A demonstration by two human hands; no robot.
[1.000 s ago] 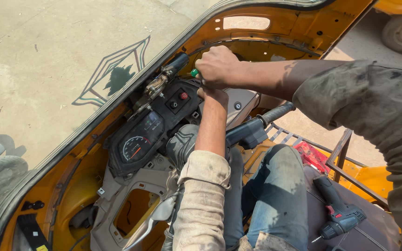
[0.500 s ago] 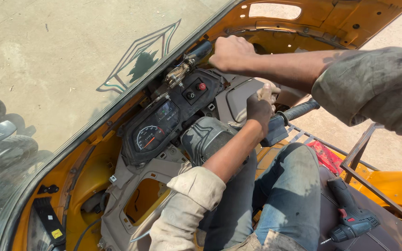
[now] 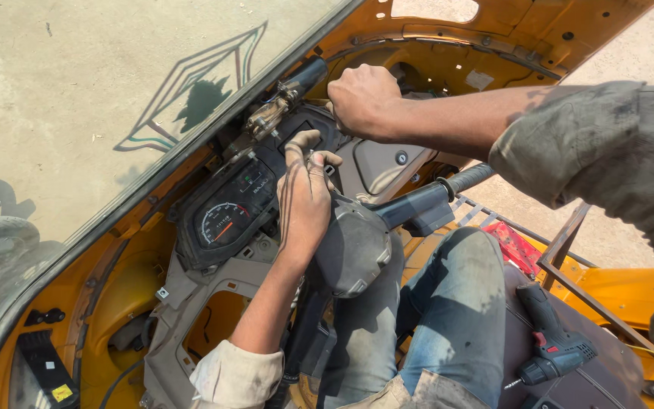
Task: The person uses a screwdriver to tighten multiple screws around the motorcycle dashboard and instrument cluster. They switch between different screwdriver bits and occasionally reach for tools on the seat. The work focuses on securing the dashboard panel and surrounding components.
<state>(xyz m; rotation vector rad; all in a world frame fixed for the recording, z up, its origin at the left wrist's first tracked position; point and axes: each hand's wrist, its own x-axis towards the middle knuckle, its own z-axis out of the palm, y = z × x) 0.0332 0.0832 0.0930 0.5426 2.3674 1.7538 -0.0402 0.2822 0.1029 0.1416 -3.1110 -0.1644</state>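
I sit inside a yellow three-wheeler, facing its stripped dashboard. My left hand (image 3: 304,198) lies on the black switch panel (image 3: 308,130), fingers bent over it, beside the round speedometer (image 3: 223,222). It holds nothing that I can see. My right hand (image 3: 363,98) is a closed fist at the top of the panel, near the left handlebar grip (image 3: 306,76) and its bare switch parts (image 3: 268,117). Whatever the fist holds is hidden. The grey steering column cover (image 3: 353,250) sits under my left wrist.
The right handlebar grip (image 3: 429,201) sticks out over my knee. A cordless drill (image 3: 555,350) lies on the dark seat at lower right, near a red piece (image 3: 516,246) and a metal bar frame (image 3: 569,242). The windshield (image 3: 100,91) slopes close on the left.
My left hand has come off the base of the right handlebar and gone up to the switch panel. The right fist has stayed at the panel's top.
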